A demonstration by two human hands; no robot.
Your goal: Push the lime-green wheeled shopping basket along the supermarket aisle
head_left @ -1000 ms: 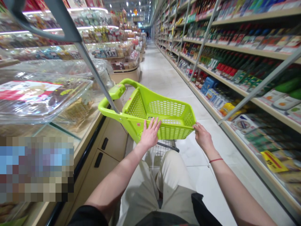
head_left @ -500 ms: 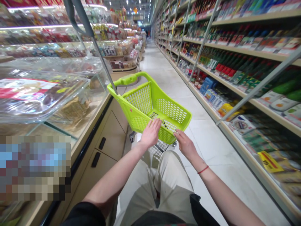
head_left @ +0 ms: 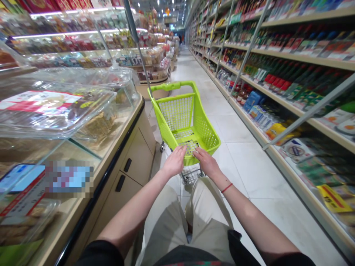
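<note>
shopping cart [head_left: 184,133] stood on the floor [head_left: 235,162] just past the person's knees [head_left: 206,195], nose end toward them and the handle [head_left: 172,87] on the far side. that was probably why both hands were at the near rim [head_left: 190,159]: it was simply the closest bit to hold. the left hand [head_left: 175,161] sat by the near left corner and the right hand [head_left: 206,162] was just beside it along that same end, with a small gap between them. two hands there likely kept the thing from swivelling, since it was on little wheels [head_left: 185,180].

as for the fingers [head_left: 181,150], on each hand they lay close together and pointed inward over the rim, so the cart's inside opened up just beyond the tips. neither thumb showed well, so i couldn't tell if they were really clamped on or only resting.

the cart was slightly angled, near the worktop [head_left: 111,147] on the left and well apart from the shelves [head_left: 327,127] on the right. a clear plastic tray [head_left: 55,120] lay on that worktop with its label [head_left: 55,101] facing up, presumably so passers-by could read it.
</note>
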